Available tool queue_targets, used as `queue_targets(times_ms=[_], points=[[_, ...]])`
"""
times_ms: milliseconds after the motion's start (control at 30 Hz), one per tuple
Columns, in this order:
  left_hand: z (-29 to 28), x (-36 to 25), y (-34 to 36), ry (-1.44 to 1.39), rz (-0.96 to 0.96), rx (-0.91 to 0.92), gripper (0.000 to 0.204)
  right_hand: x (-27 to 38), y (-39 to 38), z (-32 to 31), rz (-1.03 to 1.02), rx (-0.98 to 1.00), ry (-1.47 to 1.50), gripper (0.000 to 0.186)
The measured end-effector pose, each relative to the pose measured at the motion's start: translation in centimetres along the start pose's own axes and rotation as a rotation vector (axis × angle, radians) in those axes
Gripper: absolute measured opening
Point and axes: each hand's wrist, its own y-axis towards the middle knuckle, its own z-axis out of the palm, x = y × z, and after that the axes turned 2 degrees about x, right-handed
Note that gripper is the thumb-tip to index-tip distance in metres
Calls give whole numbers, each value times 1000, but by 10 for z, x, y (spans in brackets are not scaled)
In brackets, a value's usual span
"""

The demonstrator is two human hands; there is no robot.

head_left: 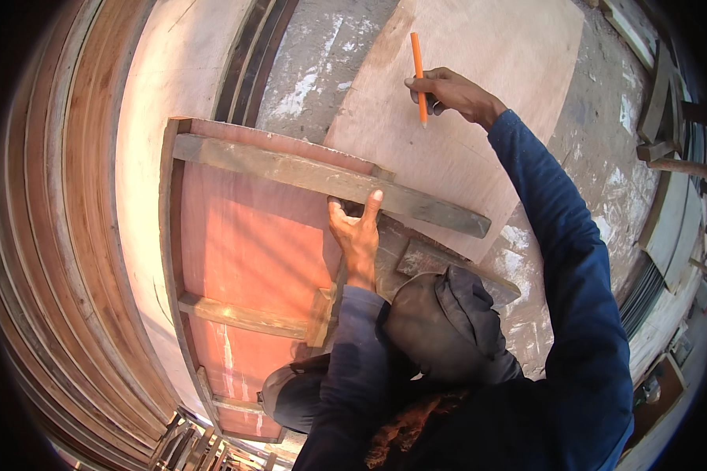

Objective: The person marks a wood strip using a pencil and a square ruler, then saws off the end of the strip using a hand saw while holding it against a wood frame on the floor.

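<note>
My left hand grips the near edge of a long wooden batten, thumb against its edge and the other fingers partly hidden beneath. The batten lies across a wooden frame backed with a reddish panel, and its right end sticks out past the frame. Beyond it, my right hand is raised with an orange carpenter's pencil pinched between thumb and fingers. The pencil's pale tip points down. Under that hand a sheet of light plywood lies on the floor.
Long boards are stacked along the left. A short wood offcut lies near my knee. Loose timber pieces and dark thin rods lie along the right. The grey floor has white stains.
</note>
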Motion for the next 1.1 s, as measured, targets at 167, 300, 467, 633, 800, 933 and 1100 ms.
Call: queue_targets(times_ms=[167,300,467,633,800,933,1100], points=[[5,8,2,-95,88,-24,50,-58,-86,25,-215,-148,-182,34],[1,14,5,-184,37,17,49,-71,-132,74,-262,16,-649,60],[-8,2,8,-177,136,60,46,-80,-148,90,-359,-120,-680,46],[-31,-5,1,-499,-98,13,46,-89,-194,129,-701,-507,-952,34],[-38,-5,-16,-1025,-30,269,48,-85,-210,132,-795,-667,-965,36],[-35,-10,-29,-1107,-34,297,47,-87,-218,131,-763,-672,-908,39],[-39,-8,-34,-1202,-6,403,49,-76,-221,127,-776,-687,-836,44]])
